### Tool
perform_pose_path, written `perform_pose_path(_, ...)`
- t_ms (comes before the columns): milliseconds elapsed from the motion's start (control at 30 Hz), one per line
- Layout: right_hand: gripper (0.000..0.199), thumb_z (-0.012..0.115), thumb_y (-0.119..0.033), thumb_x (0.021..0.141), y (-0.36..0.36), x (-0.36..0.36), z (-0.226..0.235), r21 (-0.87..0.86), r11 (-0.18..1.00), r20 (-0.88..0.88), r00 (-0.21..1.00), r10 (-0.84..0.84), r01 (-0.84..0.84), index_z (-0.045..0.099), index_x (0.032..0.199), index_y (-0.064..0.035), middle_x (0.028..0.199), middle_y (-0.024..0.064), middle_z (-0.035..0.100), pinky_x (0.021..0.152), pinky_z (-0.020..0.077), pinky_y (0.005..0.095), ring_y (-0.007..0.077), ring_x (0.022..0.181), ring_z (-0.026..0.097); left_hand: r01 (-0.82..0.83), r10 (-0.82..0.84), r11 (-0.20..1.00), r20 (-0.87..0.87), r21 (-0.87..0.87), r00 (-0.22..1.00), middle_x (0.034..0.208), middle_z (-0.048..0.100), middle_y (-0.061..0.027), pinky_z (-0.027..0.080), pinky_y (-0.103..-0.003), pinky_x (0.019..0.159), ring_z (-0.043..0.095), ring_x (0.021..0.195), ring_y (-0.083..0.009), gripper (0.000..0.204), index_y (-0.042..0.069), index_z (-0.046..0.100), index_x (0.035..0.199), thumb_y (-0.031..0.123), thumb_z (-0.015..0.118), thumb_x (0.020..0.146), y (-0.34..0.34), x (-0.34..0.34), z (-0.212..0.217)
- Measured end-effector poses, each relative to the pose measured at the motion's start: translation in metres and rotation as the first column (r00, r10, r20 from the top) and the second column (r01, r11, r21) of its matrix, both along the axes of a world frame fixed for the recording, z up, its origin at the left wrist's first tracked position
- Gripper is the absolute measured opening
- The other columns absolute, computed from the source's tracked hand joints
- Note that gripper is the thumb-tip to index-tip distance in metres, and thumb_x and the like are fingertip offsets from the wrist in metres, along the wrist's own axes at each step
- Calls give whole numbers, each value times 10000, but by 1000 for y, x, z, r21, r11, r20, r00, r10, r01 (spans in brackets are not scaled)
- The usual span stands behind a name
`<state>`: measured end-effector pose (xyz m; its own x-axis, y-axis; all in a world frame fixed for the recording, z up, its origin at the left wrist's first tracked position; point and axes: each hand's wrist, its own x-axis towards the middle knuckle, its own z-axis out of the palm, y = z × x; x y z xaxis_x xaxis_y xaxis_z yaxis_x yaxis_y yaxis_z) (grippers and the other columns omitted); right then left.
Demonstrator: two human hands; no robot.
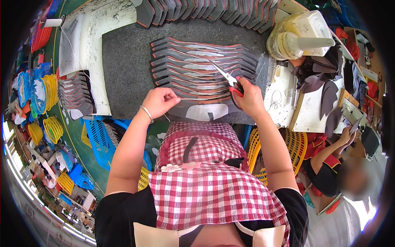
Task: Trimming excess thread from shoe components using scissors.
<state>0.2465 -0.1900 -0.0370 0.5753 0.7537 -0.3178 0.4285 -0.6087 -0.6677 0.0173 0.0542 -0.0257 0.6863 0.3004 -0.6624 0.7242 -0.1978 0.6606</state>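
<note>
Several dark grey shoe-upper pieces (201, 55) with orange-red edges and pale centres lie overlapped in a row on a black work mat. My left hand (160, 101) is closed in a pinch at the left end of a thin pale strip (197, 99), which runs rightward along the nearest pieces. Gripped in my right hand (252, 99) is a pair of scissors (225, 74) with red and black handles. Its blades point up and left over the right half of the row. Closest to me, one dark piece (207, 112) shows a broad pale grey patch.
More overlapped pieces (205, 10) line the mat's far edge, and a smaller stack (76, 94) sits at left. A glue-stained plastic container (302, 35) with a nozzle stands at upper right beside loose dark scraps (319, 72). Baskets (98, 140) are below the table; another person works at right.
</note>
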Motion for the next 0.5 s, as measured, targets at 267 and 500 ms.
perform_pose_path(267, 361, 794, -220, 779, 7, 1, 5, -119, 983, 218, 962, 164, -141, 581, 1031, -73, 863, 136, 709, 654, 533, 443, 370, 798, 680, 163, -116, 922, -151, 353, 982, 657, 660, -69, 504, -319, 591, 637, 598, -181, 321, 66, 666, 759, 365, 773, 807, 13, 19, 4)
perform_pose_path(500, 347, 797, -269, 736, 38, -12, 42, 1, 950, 362, 886, 290, -311, 616, 968, -84, 841, 84, 660, 677, 544, 402, 283, 833, 674, 249, -69, 798, -327, 549, 942, 645, 650, -77, 509, -330, 596, 640, 605, -197, 378, 64, 644, 733, 407, 794, 781, 11, 19, 2)
